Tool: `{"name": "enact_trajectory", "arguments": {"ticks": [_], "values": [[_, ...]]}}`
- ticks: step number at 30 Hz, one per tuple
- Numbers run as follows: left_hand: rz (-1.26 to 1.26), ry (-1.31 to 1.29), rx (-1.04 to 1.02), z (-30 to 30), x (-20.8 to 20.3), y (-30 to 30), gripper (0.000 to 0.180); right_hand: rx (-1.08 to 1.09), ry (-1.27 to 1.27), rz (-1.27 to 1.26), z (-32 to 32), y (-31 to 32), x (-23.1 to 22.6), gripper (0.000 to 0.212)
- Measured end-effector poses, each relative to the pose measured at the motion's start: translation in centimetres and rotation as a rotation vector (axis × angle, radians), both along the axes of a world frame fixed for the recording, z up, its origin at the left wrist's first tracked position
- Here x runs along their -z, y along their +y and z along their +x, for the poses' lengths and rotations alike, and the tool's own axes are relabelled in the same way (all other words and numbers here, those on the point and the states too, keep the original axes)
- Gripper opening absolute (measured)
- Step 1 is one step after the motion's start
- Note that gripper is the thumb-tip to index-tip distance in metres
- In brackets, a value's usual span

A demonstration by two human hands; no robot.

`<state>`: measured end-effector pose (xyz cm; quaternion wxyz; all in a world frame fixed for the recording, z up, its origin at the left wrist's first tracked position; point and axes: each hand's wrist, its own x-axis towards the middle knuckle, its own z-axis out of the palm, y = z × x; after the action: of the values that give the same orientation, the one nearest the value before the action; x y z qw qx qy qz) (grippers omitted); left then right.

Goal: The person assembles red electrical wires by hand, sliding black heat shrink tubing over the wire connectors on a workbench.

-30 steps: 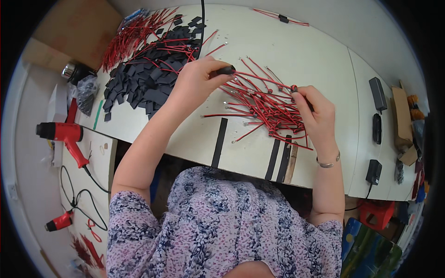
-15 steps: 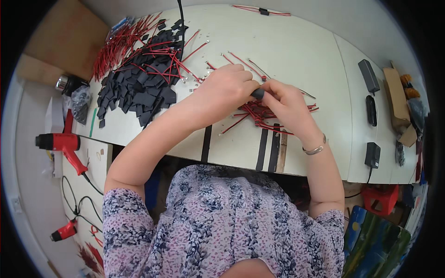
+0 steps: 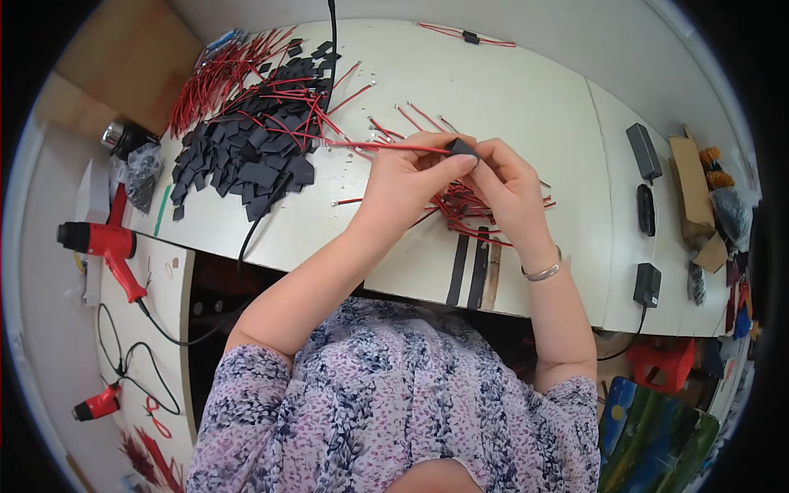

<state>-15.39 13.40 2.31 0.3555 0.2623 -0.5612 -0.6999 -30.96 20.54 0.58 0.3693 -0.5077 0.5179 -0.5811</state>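
Between my two hands is a short black sleeve [image 3: 463,149] that looks like heat-shrink tubing. A red wire [image 3: 386,146] runs out of its left end, across the back of my left hand's fingers. My left hand [image 3: 408,174] is closed, thumb pressed on the sleeve's lower edge. At the sleeve's right end, my right hand [image 3: 511,182] pinches it with thumb and fingers. Under and beyond the hands lies a bundle of red wires [image 3: 460,209], partly hidden. More loose red wires [image 3: 421,115] with small pale ends lie just past my fingers.
A heap of flat black sleeve pieces [image 3: 246,156] spreads at left, with a pile of red wires [image 3: 218,82] behind it. Two red heat guns [image 3: 107,242] hang at far left. Black strips [image 3: 468,271] lie at the front edge; black adapters [image 3: 643,152] sit at right.
The black sleeve has turned and now shows more of its side, with a red wire visible stretching left from it. My left hand has rolled, bringing its thumb into view.
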Motion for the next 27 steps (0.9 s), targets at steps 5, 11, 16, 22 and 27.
{"name": "enact_trajectory", "arguments": {"ticks": [5,11,16,22,27], "values": [[-0.301,0.045,-0.051,0.4,0.1,0.0,0.025,-0.079,-0.270,0.147,-0.2,0.4,-1.4,0.017],[-0.527,-0.039,-0.071,-0.2,0.4,-0.5,0.026,-0.099,-0.272,0.152,-1.3,0.5,-0.7,0.018],[-0.354,0.051,-0.050,-0.8,1.6,-0.9,0.037,-0.040,-0.233,0.155,-1.0,-0.1,-0.8,0.015],[-0.341,-0.103,-0.054,-0.4,3.5,-2.1,0.036,0.246,0.409,-0.102,-6.1,-6.4,-2.4,0.012],[-0.371,-0.208,0.088,-0.5,2.7,-1.5,0.026,0.342,0.896,-0.251,-14.7,-18.1,2.4,0.011]]}}
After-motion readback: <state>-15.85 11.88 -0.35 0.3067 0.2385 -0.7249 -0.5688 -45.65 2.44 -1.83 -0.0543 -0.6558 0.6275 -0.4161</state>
